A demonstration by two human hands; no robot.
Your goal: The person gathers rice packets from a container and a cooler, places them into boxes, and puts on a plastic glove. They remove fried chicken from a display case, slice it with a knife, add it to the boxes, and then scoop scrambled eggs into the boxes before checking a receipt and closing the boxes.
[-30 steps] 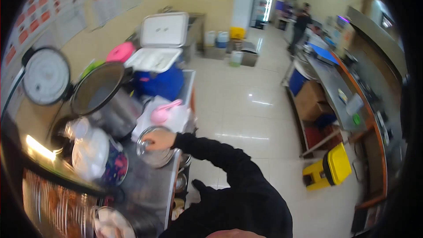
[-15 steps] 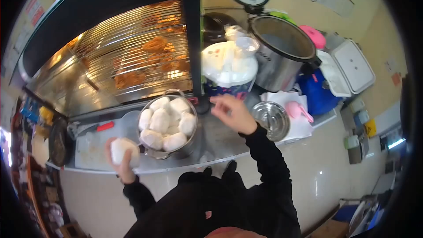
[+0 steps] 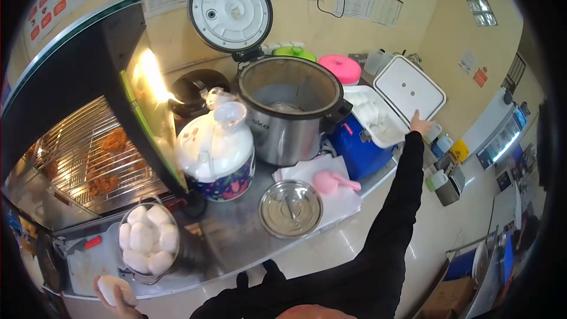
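At the lower left, my left hand (image 3: 122,308) is wrapped around a white wrapped bundle (image 3: 116,290), with its fingers along the sides. Just beyond it stands a metal pot (image 3: 176,237) heaped with several similar white bundles (image 3: 142,238). My right arm stretches far to the right. There my right hand (image 3: 420,124), holding nothing and with fingers extended, is at the lower edge of the raised white lid (image 3: 410,87). That lid belongs to a blue cooler box (image 3: 358,152), which stands open with white wrapped bundles (image 3: 372,111) inside.
A large open rice cooker (image 3: 283,136) stands mid-counter beside a white-lidded container (image 3: 215,142). In front are a round metal lid (image 3: 290,208) and a pink scoop (image 3: 331,183) on paper. A heated cabinet (image 3: 100,153) with fried pieces fills the left.
My view has turned right. My right hand has moved from above the counter to the cooler's lid. The left hand still holds its bundle near the pot.
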